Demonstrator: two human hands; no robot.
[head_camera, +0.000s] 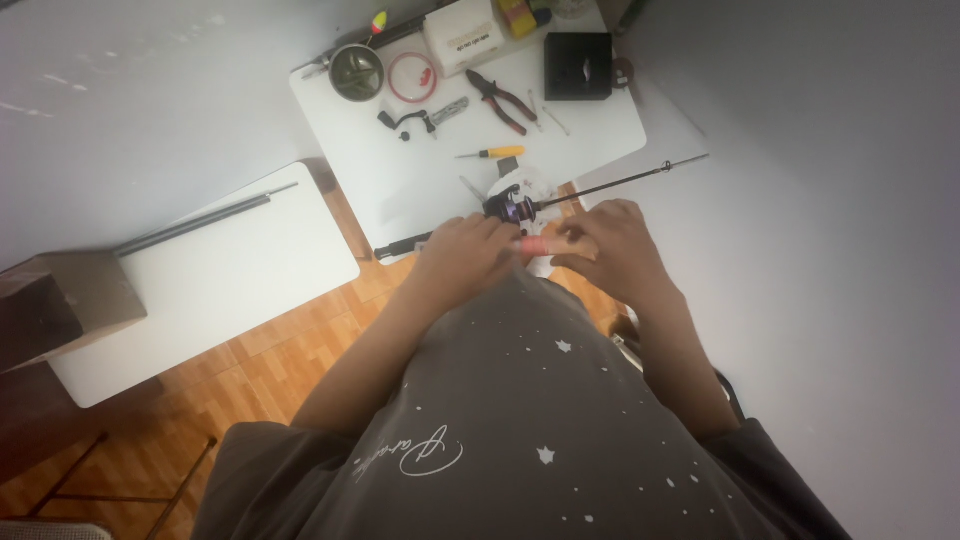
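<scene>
Both hands are bent inward over the fishing rod: left hand and right hand pinching a small red piece; white box behind on the tabletop.

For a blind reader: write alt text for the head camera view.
Seen from above, a person's left hand and right hand meet over a small red piece beside the reel of a fishing rod lying across a white table. Farther back lie pliers, a yellow-handled screwdriver, a red ring and a black box.

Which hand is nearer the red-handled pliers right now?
Left, narrowly. The left hand sits below the pliers; the right hand is below and further to the side.
</scene>
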